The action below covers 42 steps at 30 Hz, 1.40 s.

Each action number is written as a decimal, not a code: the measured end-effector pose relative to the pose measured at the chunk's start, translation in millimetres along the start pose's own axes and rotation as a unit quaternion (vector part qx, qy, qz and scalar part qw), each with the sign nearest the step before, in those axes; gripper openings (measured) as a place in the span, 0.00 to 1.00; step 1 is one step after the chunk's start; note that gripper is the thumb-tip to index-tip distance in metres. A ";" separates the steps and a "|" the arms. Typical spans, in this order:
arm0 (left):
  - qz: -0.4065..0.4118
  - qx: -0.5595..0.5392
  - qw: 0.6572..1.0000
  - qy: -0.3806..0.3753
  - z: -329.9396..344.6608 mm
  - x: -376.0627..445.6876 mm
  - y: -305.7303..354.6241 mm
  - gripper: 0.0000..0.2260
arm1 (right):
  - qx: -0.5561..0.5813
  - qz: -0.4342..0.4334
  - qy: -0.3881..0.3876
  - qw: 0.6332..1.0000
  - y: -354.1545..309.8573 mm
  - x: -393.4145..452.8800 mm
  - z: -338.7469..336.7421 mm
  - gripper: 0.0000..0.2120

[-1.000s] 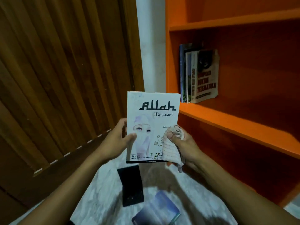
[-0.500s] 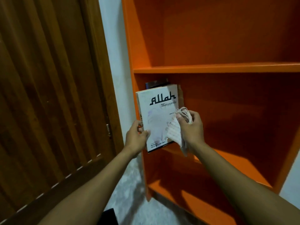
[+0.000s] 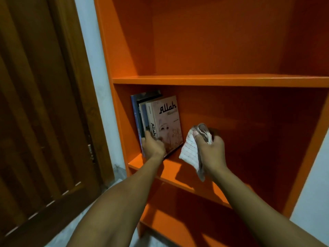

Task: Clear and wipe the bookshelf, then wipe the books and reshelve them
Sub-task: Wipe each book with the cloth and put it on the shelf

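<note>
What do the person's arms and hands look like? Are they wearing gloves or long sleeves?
No gloves and no long sleeves. Both forearms are bare all the way to the bottom edge of the picture. The left hand and the right hand are bare too. I see no watch, bracelet or ring on the parts that show, though the light is dim.

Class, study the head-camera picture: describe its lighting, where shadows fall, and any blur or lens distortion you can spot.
Head view: dim, warm light; the orange bookshelf is brightest on its board edges, its recesses falling into deep shadow. Arm shadows cross the lower boards. Wide-angle bending tilts the wooden door and the shelf sides. The white book has a readable title, but smaller print is soft. The cloth and right hand look slightly blurred.
</note>
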<state>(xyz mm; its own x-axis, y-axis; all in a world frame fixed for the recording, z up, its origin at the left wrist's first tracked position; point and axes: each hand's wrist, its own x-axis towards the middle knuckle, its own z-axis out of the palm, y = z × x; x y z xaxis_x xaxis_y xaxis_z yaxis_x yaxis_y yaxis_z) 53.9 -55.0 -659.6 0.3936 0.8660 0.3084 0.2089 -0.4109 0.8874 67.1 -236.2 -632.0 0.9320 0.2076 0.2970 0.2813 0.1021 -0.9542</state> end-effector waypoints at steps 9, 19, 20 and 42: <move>-0.007 0.029 1.000 0.009 10.7 3.7 6.1 0.25 | -0.002 -0.002 -0.011 1.000 15.0 3.7 -8.5 0.13; 0.219 0.067 0.973 -0.018 -59.7 -18.0 -50.4 0.10 | 0.034 -0.012 -0.071 0.997 15.2 -46.3 23.9 0.08; 0.232 0.077 0.969 -0.018 -72.2 -21.5 -60.5 0.09 | 0.042 -0.007 -0.079 0.996 15.9 -54.1 29.7 0.07; -0.181 0.258 0.888 -0.334 -219.7 -235.9 -404.5 0.19 | -0.091 0.115 -0.386 0.911 119.7 -206.6 146.4 0.06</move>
<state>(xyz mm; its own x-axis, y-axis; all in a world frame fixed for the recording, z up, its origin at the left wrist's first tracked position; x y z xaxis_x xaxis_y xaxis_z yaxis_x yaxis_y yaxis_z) -320.1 -30.5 -1016.0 0.6248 0.6765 -0.3898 0.7446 -0.3661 0.5582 -125.2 -124.4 -802.1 0.5526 0.8324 -0.0409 0.1978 -0.1787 -0.9638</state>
